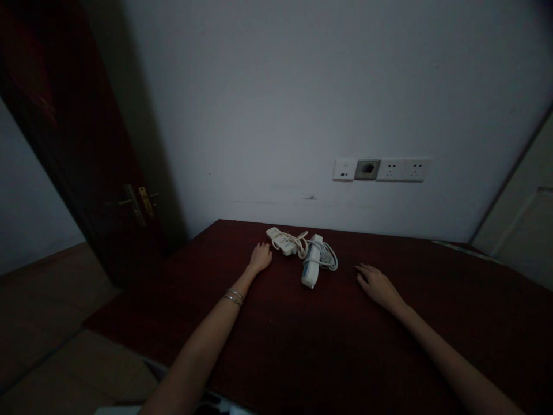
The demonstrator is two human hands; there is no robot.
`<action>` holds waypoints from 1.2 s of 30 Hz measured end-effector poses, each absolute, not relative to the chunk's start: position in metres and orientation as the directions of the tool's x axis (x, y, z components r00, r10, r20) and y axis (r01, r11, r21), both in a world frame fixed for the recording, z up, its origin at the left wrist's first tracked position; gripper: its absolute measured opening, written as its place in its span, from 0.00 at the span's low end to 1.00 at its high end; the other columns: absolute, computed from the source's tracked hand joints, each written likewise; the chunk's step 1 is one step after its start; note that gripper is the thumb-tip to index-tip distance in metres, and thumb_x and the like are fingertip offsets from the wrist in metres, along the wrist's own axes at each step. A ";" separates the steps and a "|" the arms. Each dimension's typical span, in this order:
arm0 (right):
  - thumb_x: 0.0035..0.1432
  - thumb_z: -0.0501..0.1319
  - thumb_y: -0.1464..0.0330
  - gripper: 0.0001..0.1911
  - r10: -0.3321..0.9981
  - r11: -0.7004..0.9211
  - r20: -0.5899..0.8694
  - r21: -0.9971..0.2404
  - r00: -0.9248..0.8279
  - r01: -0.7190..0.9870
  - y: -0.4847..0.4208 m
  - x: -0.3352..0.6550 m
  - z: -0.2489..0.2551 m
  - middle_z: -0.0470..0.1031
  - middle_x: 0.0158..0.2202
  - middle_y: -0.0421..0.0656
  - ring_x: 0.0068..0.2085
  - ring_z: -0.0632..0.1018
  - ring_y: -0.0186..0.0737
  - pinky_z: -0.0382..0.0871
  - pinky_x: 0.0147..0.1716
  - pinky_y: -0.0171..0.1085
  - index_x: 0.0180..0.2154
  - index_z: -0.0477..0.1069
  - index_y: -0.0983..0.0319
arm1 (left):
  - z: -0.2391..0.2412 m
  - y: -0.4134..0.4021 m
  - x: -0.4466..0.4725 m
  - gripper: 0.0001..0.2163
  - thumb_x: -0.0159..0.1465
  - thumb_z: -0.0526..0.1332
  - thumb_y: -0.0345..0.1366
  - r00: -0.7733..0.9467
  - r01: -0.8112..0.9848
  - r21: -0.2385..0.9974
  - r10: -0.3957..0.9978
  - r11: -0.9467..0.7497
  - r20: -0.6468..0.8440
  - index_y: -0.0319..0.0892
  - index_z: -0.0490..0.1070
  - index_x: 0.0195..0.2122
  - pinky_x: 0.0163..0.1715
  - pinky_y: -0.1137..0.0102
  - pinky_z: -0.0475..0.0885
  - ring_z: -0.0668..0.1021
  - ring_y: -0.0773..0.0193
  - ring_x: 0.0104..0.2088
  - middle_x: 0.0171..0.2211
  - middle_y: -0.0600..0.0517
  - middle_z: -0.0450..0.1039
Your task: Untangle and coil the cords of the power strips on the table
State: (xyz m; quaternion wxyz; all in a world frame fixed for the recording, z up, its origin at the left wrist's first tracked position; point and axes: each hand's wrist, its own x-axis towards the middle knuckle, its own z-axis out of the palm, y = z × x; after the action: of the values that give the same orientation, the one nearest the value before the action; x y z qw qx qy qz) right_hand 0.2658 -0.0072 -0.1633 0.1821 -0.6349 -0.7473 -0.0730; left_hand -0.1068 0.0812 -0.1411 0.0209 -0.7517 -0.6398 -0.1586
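Noted hard, smooth plastic on flat white power strip (287, 248) and on thicker white bar-shaped power strip (310, 274). Recorded low-sheen, wood-like surface on dark red-brown tabletop (280, 340); matt, scuffed finish on white wall (268, 115); shiny metal on thin silver-coloured bracelets (234, 299); plastic on white rectangular socket panel (402, 170).

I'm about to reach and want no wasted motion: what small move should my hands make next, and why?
I'd probably slide the left hand slightly right onto the left power strip; it seems to hold nothing and lies close beside that strip, while the right hand rests with a wider gap to the right power strip.
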 end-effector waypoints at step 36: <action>0.60 0.48 0.66 0.22 0.949 0.120 0.308 -0.180 -0.060 0.976 -0.019 0.257 -0.142 0.64 0.56 0.53 0.57 0.64 0.46 0.56 0.56 0.42 0.52 0.67 0.68 | -0.141 0.095 -0.112 0.15 0.61 0.50 0.32 0.151 0.961 0.176 0.941 -0.211 0.302 0.35 0.66 0.48 0.55 0.66 0.58 0.67 0.57 0.54 0.52 0.41 0.66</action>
State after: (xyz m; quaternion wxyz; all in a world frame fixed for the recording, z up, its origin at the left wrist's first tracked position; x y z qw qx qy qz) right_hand 0.2573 -0.0187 -0.1423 0.1775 -0.6622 -0.7271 -0.0377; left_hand -0.1116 0.0954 -0.1411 0.0289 -0.7581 -0.6274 -0.1755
